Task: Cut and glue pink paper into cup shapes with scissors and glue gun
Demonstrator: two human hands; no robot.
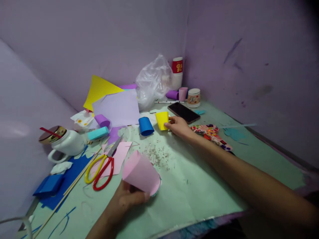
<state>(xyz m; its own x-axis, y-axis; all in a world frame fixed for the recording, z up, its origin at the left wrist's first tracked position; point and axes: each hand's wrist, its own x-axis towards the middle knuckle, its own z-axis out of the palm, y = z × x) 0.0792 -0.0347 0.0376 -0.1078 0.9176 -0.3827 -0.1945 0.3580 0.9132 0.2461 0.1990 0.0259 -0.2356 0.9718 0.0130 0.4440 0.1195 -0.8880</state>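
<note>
My left hand [127,199] grips a pink paper cup [141,172], held tilted just above the pale green table cover [194,186] near the front. My right hand [178,126] reaches far across the table, its fingers closed on a small yellow paper cup [161,120]. A blue paper cup [146,126] stands just left of the yellow one. A black phone [183,112] lies just behind my right hand.
Scissors with yellow and red handles [103,166] lie on pink paper to the left. Beside them lie wooden sticks [79,174], blue paper [67,179], a white mug [66,143] and a purple cup [102,120]. Yellow and lilac sheets [117,106], a plastic bag [153,81] and small cups sit at the back.
</note>
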